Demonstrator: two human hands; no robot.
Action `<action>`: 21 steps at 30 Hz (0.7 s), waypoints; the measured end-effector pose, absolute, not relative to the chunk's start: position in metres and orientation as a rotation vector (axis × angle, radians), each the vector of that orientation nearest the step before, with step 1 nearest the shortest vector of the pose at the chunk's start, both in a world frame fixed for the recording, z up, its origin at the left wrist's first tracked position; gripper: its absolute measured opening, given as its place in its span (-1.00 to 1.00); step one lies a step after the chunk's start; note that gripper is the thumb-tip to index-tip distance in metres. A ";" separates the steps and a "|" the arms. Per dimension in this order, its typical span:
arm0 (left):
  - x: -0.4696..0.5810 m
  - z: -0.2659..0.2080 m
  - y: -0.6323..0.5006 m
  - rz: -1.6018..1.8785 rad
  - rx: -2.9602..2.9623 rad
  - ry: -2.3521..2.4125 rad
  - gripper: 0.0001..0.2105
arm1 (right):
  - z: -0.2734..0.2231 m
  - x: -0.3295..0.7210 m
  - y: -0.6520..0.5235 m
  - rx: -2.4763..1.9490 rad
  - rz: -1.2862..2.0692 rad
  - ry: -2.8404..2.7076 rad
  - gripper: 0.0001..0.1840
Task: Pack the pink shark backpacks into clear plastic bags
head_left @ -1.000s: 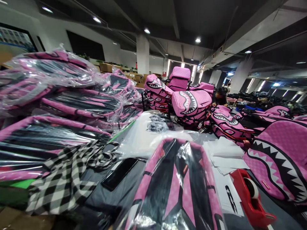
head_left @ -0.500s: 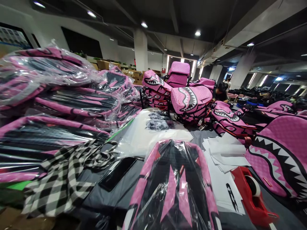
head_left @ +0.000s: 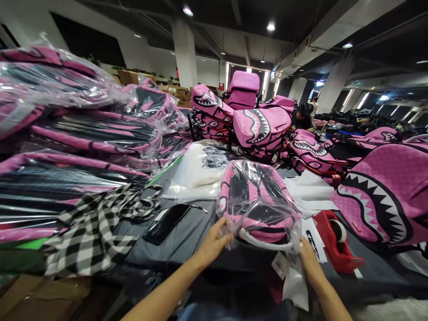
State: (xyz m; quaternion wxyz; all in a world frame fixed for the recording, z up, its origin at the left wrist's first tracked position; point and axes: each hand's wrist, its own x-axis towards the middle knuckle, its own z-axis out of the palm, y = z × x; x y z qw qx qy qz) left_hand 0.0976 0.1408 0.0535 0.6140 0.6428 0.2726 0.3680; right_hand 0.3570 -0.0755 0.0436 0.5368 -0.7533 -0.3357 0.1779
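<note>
A pink and black backpack [head_left: 254,191] in a clear plastic bag lies in front of me, its near end at the table's edge. My left hand [head_left: 217,238] pinches the plastic at the near left corner. On the other side my right hand [head_left: 309,256] grips the plastic at the near right corner, its fingers partly hidden behind it. The bag's open mouth [head_left: 264,240] seems to face me. Below it hang a tag [head_left: 279,265] and a white paper or plastic strip [head_left: 296,285].
Bagged backpacks [head_left: 96,133] are heaped at left, beside a checkered cloth [head_left: 96,227] and a black phone [head_left: 167,224]. A red tape dispenser [head_left: 337,245], white papers [head_left: 310,191] and unbagged shark-mouth backpacks [head_left: 384,191] stand at right. Behind lies a white printed bundle [head_left: 200,165].
The bagged backpack has moved away from me, and its near end now shows. Both my hands have come into view holding its plastic. The camera view has shifted slightly.
</note>
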 end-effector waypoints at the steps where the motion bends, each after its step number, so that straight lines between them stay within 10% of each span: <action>1: 0.097 0.060 0.151 0.932 1.466 0.710 -0.73 | 0.050 0.366 -0.078 -1.795 0.453 -0.815 -0.39; 6: 0.049 0.025 0.154 1.344 0.983 1.207 -0.50 | 0.027 0.370 -0.139 -1.953 0.155 -0.576 -0.40; 11: 0.012 -0.041 0.064 0.442 0.926 1.004 -0.24 | -0.015 0.317 -0.187 -2.079 0.192 -0.382 -0.29; 21: 0.193 -0.043 -0.022 0.307 1.746 0.517 -0.63 | -0.044 0.270 -0.155 -2.536 -0.304 -0.524 -0.41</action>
